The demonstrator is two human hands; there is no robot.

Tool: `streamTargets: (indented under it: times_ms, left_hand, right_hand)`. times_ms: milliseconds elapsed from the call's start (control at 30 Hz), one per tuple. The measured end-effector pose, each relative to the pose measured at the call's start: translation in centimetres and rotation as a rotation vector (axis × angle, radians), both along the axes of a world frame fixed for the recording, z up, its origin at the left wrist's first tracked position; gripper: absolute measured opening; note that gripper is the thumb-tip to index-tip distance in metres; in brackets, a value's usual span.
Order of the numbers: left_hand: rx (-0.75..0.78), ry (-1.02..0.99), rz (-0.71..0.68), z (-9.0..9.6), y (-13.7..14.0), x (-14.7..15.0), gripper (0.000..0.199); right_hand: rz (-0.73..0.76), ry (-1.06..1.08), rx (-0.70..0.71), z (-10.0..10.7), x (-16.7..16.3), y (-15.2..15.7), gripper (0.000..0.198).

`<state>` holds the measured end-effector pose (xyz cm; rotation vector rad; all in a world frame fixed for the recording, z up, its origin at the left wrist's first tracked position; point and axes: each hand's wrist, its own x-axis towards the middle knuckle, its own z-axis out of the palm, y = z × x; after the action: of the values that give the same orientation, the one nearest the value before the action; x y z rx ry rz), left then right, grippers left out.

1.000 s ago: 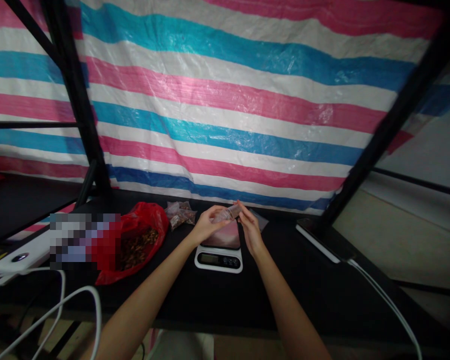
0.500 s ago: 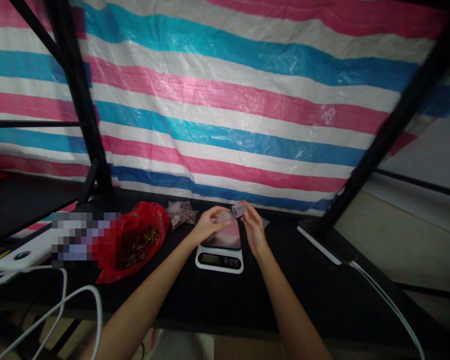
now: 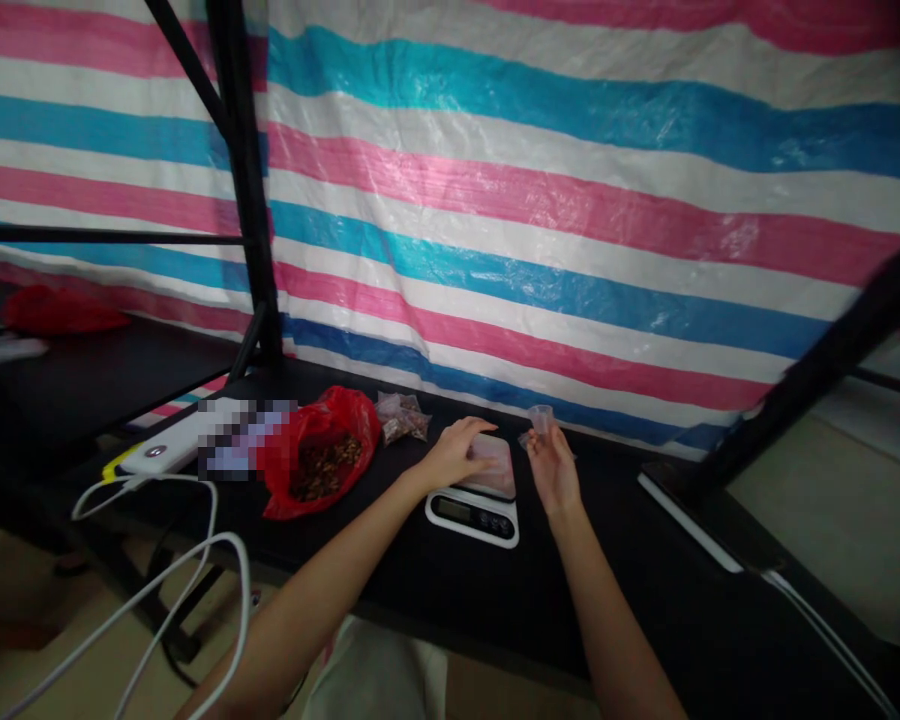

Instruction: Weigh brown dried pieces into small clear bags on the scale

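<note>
My right hand (image 3: 553,470) is closed round a small clear plastic cup (image 3: 540,416), raised just right of a kitchen scale. My left hand (image 3: 454,455) lies at the left edge of the white kitchen scale (image 3: 474,520), its thumb and fingers apart over the shiny weighing plate (image 3: 489,468). I make out nothing in that hand. The digits on the scale's display are too small to read. Partly hidden behind my right hand, something thin and clear like a plastic bag rests on the table.
Left of the scale, an opened red plastic bag (image 3: 352,412) holds small brown pieces (image 3: 326,468). Small clear packets (image 3: 403,418) lie behind it. A white device (image 3: 187,440) with cables is at the left. A phone-like slab (image 3: 690,520) with a cable lies right on the black table (image 3: 615,540).
The view has swung left. My left hand has let go of the clear plastic it held over the scale and spread its fingers. The cup in my right hand has moved away from my left hand.
</note>
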<state>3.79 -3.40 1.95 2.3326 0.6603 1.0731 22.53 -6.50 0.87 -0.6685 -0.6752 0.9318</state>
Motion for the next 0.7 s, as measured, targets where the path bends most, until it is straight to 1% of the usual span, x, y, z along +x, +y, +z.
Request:
streamTargets:
  times_ms: [67, 133, 200, 233, 267, 333, 367, 400, 433, 467, 533, 567, 633, 700]
  left_hand:
    - [0.039, -0.045, 0.083, 0.9, -1.4, -1.3, 0.04]
    - [0.07, -0.116, 0.205, 1.6, -3.6, -3.6, 0.028]
    - [0.073, -0.199, 0.377, 1.7, -6.2, -6.9, 0.022]
    - [0.075, -0.223, 0.478, 1.5, -7.6, -8.8, 0.021]
    - [0.085, -0.244, 0.584, 1.1, -8.9, -10.8, 0.02]
    - [0.104, -0.283, 0.82, 0.3, -11.1, -14.6, 0.02]
    - [0.098, -0.274, 0.927, -0.1, -12.0, -16.2, 0.02]
    - [0.066, -0.246, 1.023, -0.5, -12.7, -17.5, 0.024]
    - [0.008, -0.221, 1.109, -0.8, -13.2, -18.6, 0.031]
    - [-0.057, -0.196, 1.17, -1.0, -13.6, -19.4, 0.039]
    - [-0.183, -0.13, 1.232, -1.3, -13.9, -20.1, 0.049]
    - [-0.223, -0.09, 1.232, -1.4, -13.8, -20.2, 0.052]
    - [-0.237, 0.006, 1.211, -1.9, -13.4, -20.0, 0.055]
    - [-0.184, 0.101, 1.237, -2.4, -12.7, -19.7, 0.062]
  right_hand:
    - [0.006, -0.011, -0.002, 0.3, -0.2, -0.2, 0.016]
    - [0.014, -0.059, 0.015, 0.8, -0.7, -0.7, 0.016]
    - [0.042, -0.144, 0.049, 1.6, -1.6, -1.2, 0.017]
    - [0.072, -0.197, 0.067, 2.1, -2.3, -1.5, 0.02]
    - [0.113, -0.251, 0.082, 2.5, -3.2, -1.8, 0.027]
    - [0.224, -0.359, 0.102, 3.4, -5.9, -2.2, 0.049]
    - [0.28, -0.41, 0.114, 3.8, -7.5, -2.3, 0.056]
    - [0.341, -0.471, 0.119, 4.0, -9.4, -2.3, 0.057]
    - [0.418, -0.566, 0.121, 4.2, -11.4, -2.3, 0.052]
    - [0.48, -0.678, 0.157, 4.1, -13.5, -2.2, 0.045]
    - [0.522, -0.937, 0.293, 3.7, -17.4, -1.8, 0.034]
    - [0.522, -1.051, 0.352, 3.4, -19.1, -1.5, 0.034]
    - [0.506, -1.196, 0.398, 2.5, -21.4, -1.1, 0.037]
    - [0.465, -1.321, 0.386, 1.6, -22.4, -0.9, 0.043]
